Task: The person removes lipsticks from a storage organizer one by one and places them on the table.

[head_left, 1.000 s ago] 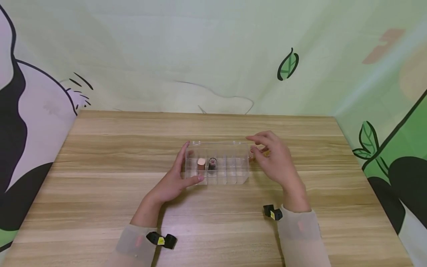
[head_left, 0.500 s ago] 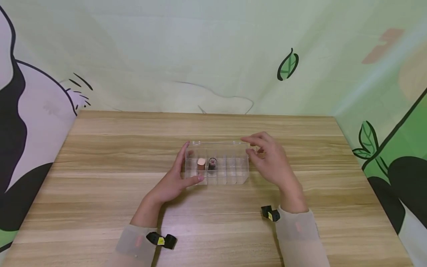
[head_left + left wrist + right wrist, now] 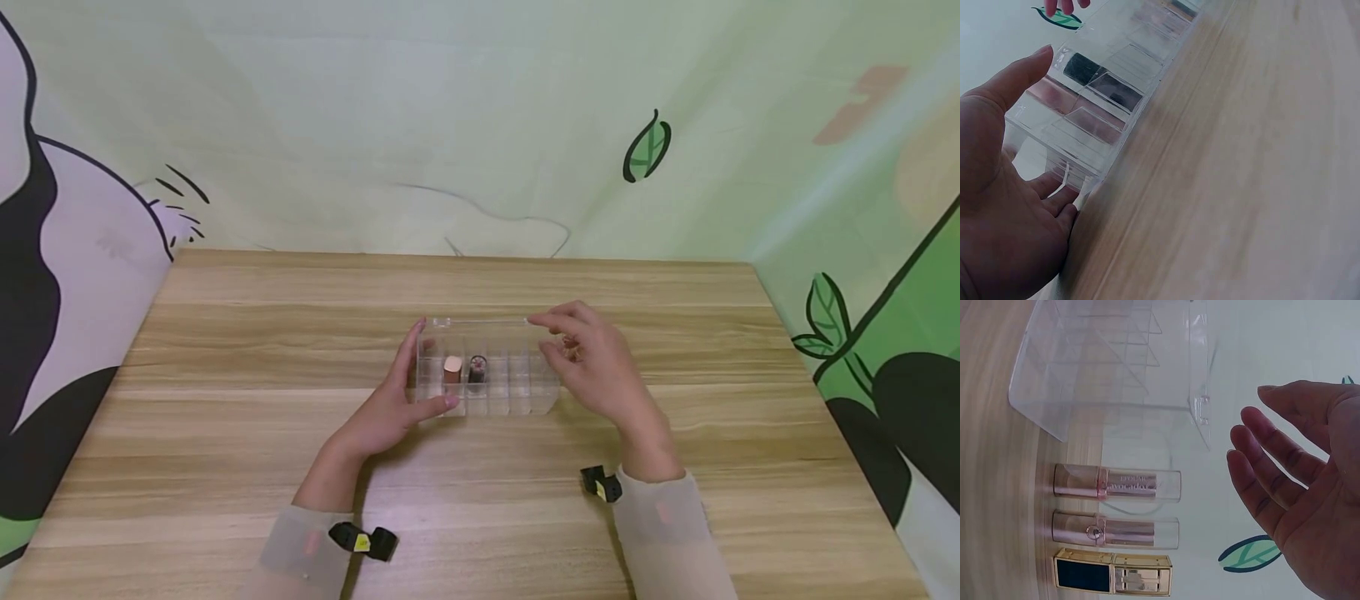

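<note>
A clear plastic lipstick organizer with a row of compartments stands on the table. My left hand grips its left end, thumb on the front wall and fingers round the side. Two lipsticks stand in it: a copper-coloured one and, to its right, a dark one. My right hand is held over the organizer's right end, fingers loosely bent and holding nothing. In the right wrist view two clear-and-pink lipstick tubes and a gold-and-black lipstick stand beyond that end, mostly hidden by this hand in the head view.
The wooden table ends at the back against a pale green cloth backdrop with drawn leaves. A black camera is strapped to each sleeve.
My right hand has moved left, from beside the organizer to over its right end. My left hand and the organizer have stayed in place.
</note>
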`<state>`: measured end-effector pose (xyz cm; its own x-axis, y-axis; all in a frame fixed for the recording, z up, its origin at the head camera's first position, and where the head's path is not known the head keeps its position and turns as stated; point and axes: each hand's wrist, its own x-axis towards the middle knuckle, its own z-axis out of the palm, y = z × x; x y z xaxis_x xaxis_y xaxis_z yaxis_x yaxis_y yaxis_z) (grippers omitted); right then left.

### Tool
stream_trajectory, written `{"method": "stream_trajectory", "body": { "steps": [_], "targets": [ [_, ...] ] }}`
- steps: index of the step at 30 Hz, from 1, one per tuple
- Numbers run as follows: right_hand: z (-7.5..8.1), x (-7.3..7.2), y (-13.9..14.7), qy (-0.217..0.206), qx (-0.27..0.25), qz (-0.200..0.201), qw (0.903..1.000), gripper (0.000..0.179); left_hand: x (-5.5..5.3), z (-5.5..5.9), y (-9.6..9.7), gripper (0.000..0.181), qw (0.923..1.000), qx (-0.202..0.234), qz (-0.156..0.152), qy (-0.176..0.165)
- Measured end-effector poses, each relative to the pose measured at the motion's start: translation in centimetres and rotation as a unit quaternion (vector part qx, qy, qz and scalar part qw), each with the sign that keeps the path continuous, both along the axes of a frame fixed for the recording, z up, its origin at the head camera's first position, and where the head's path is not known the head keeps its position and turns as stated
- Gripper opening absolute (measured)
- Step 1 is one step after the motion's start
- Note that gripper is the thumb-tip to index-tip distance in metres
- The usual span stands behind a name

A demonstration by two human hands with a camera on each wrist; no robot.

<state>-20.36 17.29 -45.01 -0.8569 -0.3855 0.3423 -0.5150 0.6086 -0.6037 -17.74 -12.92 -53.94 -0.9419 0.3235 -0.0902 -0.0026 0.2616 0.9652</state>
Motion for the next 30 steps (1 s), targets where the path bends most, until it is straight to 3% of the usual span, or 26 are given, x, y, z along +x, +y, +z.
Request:
{"method": "stream_trajectory", "body": {
  "steps": [13,23,30],
  "targets": [
    [-0.3,0.1,-1.2,-0.01,0.011,0.023,0.9996,0.035,0.0,0.0,0.1,0.117,1.0,-0.001,-0.001,0.002],
    [-1.0,0.1,-2.1,0.007,0.022,0.044,0.9988,0.033,0.0,0.1,0.1,0.116,1.0,0.0,-0.003,0.006],
    [-0.9,0.4,-2.7,-0.009,0.031,0.049,0.9982,0.035,0.0,0.0,0.1,0.116,1.0,0.0,-0.002,0.005]
  ]
}}
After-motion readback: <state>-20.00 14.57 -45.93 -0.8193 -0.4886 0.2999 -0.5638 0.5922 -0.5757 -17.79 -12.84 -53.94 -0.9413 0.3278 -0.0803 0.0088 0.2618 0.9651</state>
